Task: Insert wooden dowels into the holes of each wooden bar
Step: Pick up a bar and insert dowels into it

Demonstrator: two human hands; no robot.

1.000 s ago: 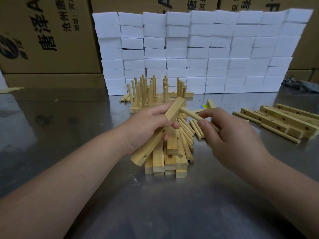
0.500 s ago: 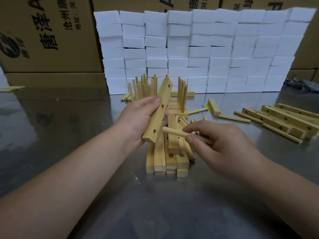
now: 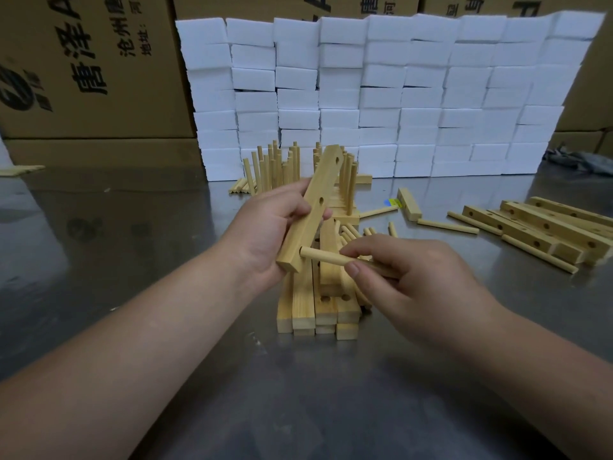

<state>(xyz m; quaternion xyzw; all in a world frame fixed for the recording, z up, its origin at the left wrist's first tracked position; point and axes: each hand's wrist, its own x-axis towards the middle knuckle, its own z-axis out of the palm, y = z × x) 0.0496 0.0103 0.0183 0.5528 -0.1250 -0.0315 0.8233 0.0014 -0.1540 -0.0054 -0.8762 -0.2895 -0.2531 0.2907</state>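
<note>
The left hand (image 3: pixel 272 234) grips a wooden bar (image 3: pixel 313 207) tilted up and away; the right hand (image 3: pixel 414 280) pinches a dowel (image 3: pixel 326 256) lying crosswise, its tip at the bar's lowest hole.

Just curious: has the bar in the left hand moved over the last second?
Yes. The bar tipped steeper; its top end now overlaps the white blocks.

On the left cardboard box (image 3: pixel 139 107), "唐泽" is printed in large black characters, with "沧州唐" and "地址:" set smaller beside it. On the middle cardboard box (image 3: pixel 252 5), only cut-off characters are seen.
</note>
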